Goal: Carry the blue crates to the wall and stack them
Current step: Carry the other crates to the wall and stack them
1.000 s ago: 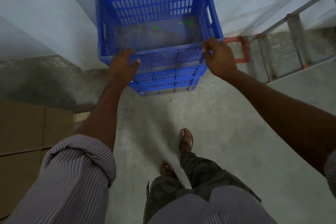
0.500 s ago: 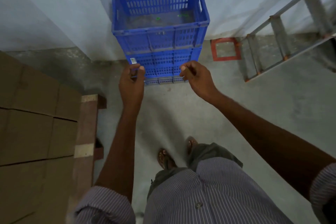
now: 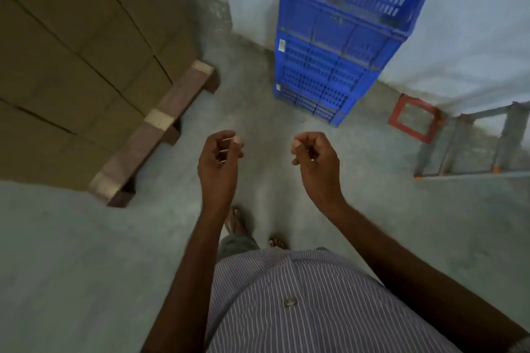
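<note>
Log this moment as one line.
blue crates: stacked by wall | left hand: empty, loosely curled | right hand: empty, loosely curled | both clear of stack

left hand (image 3: 219, 158), right hand (image 3: 315, 162) off blue crates (image 3: 329, 66), drawn back

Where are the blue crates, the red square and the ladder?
blue crates (image 3: 324, 66), head view, on the front wall of the stack.
red square (image 3: 397, 109), head view, on its left side.
ladder (image 3: 447, 146), head view, on the rung nearest the red square.
</note>
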Available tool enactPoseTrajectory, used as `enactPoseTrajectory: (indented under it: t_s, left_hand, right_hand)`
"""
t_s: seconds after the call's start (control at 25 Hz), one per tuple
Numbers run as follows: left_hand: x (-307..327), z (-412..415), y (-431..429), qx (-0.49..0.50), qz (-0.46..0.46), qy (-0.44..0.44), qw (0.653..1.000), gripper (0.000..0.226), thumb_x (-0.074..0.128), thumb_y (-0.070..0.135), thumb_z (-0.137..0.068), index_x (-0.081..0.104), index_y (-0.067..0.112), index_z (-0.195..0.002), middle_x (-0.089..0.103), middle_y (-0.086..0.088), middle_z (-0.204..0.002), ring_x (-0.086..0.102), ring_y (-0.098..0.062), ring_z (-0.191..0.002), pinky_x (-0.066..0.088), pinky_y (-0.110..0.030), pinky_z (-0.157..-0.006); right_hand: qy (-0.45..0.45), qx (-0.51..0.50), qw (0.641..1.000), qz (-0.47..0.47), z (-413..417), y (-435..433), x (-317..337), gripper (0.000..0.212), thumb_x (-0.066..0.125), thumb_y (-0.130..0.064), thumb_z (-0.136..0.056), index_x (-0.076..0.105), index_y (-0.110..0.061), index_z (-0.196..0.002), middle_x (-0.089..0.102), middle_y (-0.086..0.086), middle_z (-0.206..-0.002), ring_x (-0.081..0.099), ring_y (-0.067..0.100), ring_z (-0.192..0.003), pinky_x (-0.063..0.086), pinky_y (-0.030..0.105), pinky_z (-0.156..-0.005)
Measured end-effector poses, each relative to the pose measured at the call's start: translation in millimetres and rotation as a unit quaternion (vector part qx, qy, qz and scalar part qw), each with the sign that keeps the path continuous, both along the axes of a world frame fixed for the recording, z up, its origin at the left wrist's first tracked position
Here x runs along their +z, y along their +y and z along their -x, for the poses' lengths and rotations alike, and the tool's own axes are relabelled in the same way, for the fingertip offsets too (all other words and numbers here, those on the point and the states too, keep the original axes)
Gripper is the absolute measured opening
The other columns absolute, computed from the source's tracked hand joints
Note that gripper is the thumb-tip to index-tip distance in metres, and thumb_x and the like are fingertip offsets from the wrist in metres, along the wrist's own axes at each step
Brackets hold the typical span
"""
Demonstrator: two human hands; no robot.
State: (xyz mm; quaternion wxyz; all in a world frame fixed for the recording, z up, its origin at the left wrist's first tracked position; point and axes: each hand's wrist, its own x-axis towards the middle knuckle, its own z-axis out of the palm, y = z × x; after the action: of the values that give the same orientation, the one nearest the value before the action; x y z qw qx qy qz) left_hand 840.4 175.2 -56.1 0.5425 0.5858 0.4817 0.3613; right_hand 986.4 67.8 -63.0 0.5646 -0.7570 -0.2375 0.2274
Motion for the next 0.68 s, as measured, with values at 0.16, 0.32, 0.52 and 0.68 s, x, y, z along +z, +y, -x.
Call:
enactPoseTrajectory:
  t_s: [0.16,0.32,0.52,0.68]
  left_hand:
    - [2.6,66.8,-59.6,0.093,0.011,0.004,0.996,0.018,0.065,0.029,-0.098,0.065,0.019,-0.113,0.073,-0.004,-0.101,0.073,-0.017,-0.083,0.053,-0.026,-0.073]
    - [-2.4,135.2,-120.8,0.202,0.009,-0.01,0.979,0.017,0.064,0.022,-0.099,0.064,0.015,-0.115,0.071,-0.01,-0.101,0.072,-0.017,-0.081,0.052,-0.024,-0.071]
    - [-4.5,234.8,-217.6,0.352,0.017,-0.036,0.935,0.019,0.065,0.014,-0.098,0.061,0.013,-0.117,0.069,-0.01,-0.101,0.071,-0.025,-0.084,0.052,-0.019,-0.072]
    - [-2.8,326.4,-317.7,0.456,0.021,-0.039,0.889,0.021,0.068,0.016,-0.096,0.061,0.016,-0.116,0.07,0.003,-0.094,0.07,-0.027,-0.085,0.053,-0.023,-0.072]
  right_hand:
    - [0.021,0.111,0.993,0.018,55.5,-32.5,2.2,0.007,0.065,-0.022,-0.098,0.063,-0.018,-0.103,0.071,-0.001,-0.084,0.068,0.013,-0.066,0.057,0.029,-0.068]
    - [0.013,0.214,0.976,0.024,113.6,-54.3,9.4,0.01,0.066,-0.024,-0.098,0.063,-0.019,-0.106,0.071,0.0,-0.085,0.068,0.011,-0.068,0.053,0.02,-0.066]
    - [0.017,0.352,0.935,0.046,215.5,-105.6,4.4,0.011,0.067,-0.023,-0.096,0.064,-0.021,-0.107,0.069,-0.004,-0.083,0.069,0.014,-0.072,0.057,0.032,-0.07]
    - [0.021,0.446,0.893,0.048,314.4,-164.2,-1.4,0.011,0.067,-0.023,-0.096,0.064,-0.02,-0.106,0.068,-0.003,-0.083,0.068,0.024,-0.074,0.056,0.039,-0.072]
